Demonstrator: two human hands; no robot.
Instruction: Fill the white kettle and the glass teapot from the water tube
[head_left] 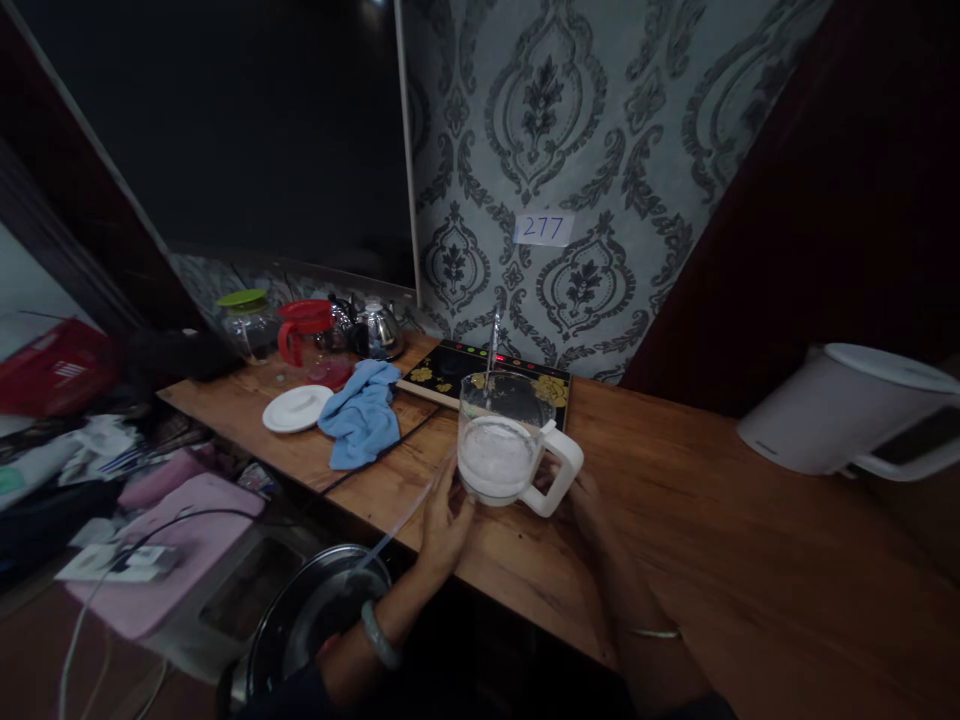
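A clear glass jug with a white handle is held up between my two hands over the front of the wooden table. White froth or churned water fills its lower part. My left hand cups the jug's lower left side, thumb near the base. Behind the handle on the right, my right hand supports that side; its fingers are mostly hidden. A thin, shiny spout or stream reaches down to the jug's mouth. Behind the jug lies a black tea stove with gold flowers and a lit red display.
A blue cloth and white lid lie left. Behind them stand a red-lidded jug, a green-lidded jug and a steel kettle. A large white kettle stands right. A clear tube enters a dark bucket below.
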